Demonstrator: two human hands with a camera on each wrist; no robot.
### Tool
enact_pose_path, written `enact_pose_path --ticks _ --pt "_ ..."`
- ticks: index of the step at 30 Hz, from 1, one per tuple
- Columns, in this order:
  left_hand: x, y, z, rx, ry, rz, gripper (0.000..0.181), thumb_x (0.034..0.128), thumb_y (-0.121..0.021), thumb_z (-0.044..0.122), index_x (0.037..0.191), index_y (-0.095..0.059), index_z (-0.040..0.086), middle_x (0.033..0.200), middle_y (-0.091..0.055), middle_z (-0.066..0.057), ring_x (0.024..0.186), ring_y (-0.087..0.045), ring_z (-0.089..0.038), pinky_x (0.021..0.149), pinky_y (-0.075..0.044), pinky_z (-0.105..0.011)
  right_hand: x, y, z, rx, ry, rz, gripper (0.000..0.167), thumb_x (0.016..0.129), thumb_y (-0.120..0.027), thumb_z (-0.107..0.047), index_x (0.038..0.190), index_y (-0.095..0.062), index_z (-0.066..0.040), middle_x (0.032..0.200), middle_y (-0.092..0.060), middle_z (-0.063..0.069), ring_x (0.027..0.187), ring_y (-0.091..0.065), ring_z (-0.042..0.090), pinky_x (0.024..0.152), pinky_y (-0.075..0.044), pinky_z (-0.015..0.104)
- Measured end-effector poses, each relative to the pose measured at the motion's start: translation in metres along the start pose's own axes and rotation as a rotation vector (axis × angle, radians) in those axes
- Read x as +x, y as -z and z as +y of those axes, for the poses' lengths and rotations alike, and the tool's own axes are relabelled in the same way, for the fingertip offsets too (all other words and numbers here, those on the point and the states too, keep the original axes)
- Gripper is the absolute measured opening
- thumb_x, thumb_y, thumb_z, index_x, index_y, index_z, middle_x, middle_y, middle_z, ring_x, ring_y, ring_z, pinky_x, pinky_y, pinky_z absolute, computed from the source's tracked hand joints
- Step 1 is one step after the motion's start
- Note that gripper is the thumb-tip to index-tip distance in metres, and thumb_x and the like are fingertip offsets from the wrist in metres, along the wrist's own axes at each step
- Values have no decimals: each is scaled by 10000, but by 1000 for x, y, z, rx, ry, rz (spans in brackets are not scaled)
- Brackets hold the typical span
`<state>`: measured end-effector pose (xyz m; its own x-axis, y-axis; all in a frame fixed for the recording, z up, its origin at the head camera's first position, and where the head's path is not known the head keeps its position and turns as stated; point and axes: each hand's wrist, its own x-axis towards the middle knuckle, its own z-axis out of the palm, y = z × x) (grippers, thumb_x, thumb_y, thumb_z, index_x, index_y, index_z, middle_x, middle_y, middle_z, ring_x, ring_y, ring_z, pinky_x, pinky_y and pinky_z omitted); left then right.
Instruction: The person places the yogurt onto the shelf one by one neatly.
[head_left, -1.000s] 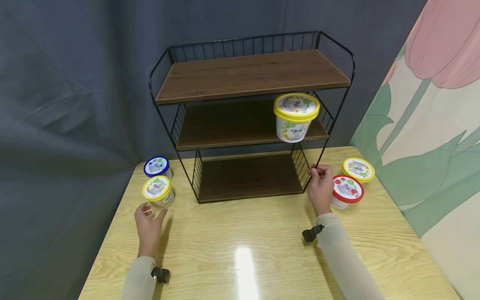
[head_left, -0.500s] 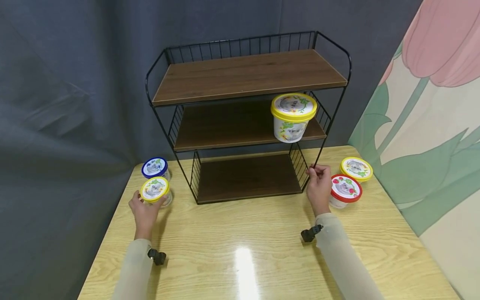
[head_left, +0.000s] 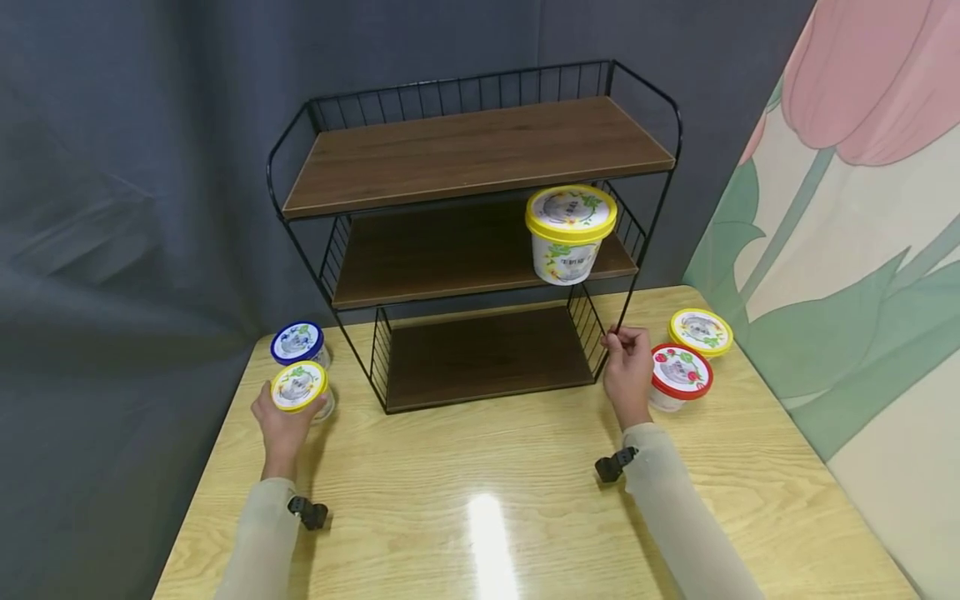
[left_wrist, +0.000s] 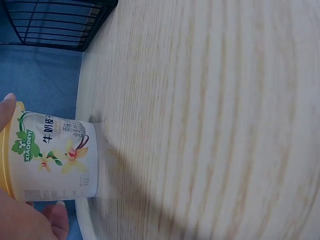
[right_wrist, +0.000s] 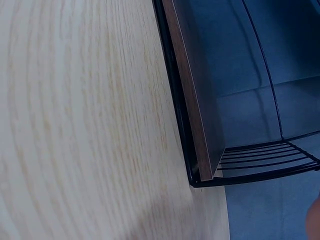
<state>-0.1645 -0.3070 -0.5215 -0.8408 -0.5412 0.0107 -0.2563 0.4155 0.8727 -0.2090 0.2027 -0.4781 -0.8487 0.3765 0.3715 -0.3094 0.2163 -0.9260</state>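
Observation:
My left hand (head_left: 283, 429) grips a yellow-lidded paper tub (head_left: 298, 386) at the left of the table, its thumb and fingers around the sides. Up close in the left wrist view, that white tub (left_wrist: 55, 157) has green and orange flower print; its base is at the tabletop. Just behind it stands a blue-lidded tub (head_left: 296, 342). On the other side, my right hand (head_left: 630, 375) pinches the front right post of the black wire rack (head_left: 480, 400). Only a bit of that hand (right_wrist: 313, 220) shows at the edge of the right wrist view.
Another yellow-lidded tub (head_left: 570, 235) sits on the rack's middle shelf (head_left: 442, 262), at the right. Beside my right hand stand a red-lidded tub (head_left: 680, 375) and a further yellow-lidded tub (head_left: 701, 330). A dark curtain (head_left: 150, 208) hangs behind the wooden table (head_left: 420, 492).
My left hand has moved forward from in front of the yellow-lidded tub and closed around it. My right hand keeps its pinch on the rack post. The head view has shifted slightly.

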Motion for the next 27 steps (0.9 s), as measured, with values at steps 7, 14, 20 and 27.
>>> enact_pose_path --ticks 7,14,20,27 --pt "-7 2 -3 -29 46 14 1083 794 -832 218 1580 -106 49 1538 -211 -254 1428 -275 -421 1216 -217 -539 -1 -2 -2 -4 -9 -6 214 1002 -523 -6 1145 -487 149 1033 -570 -83 912 -631 20 864 -528 138" --pt "-18 2 -9 -37 60 31 1063 785 -848 250 1579 -164 72 1544 -254 -233 1437 -255 -412 1207 -221 -557 -4 -3 -3 -7 -27 -14 224 1006 -522 -19 1156 -487 144 1039 -571 -76 928 -640 59 885 -541 184" --pt "-32 1 -15 -45 33 35 1048 771 -857 232 1575 -198 105 1547 -272 -199 1436 -240 -384 1201 -219 -557 -4 -4 -2 -16 -34 -6 224 1006 -525 -19 1159 -484 138 1052 -606 6 928 -643 66 866 -526 136" --pt "-56 -6 -10 -92 3 -14 1026 754 -863 178 1566 -239 115 1522 -299 -196 1410 -241 -359 1182 -218 -565 -1 -2 -3 -24 -25 19 216 1002 -527 -10 1151 -483 140 1096 -630 197 925 -651 98 857 -521 121"
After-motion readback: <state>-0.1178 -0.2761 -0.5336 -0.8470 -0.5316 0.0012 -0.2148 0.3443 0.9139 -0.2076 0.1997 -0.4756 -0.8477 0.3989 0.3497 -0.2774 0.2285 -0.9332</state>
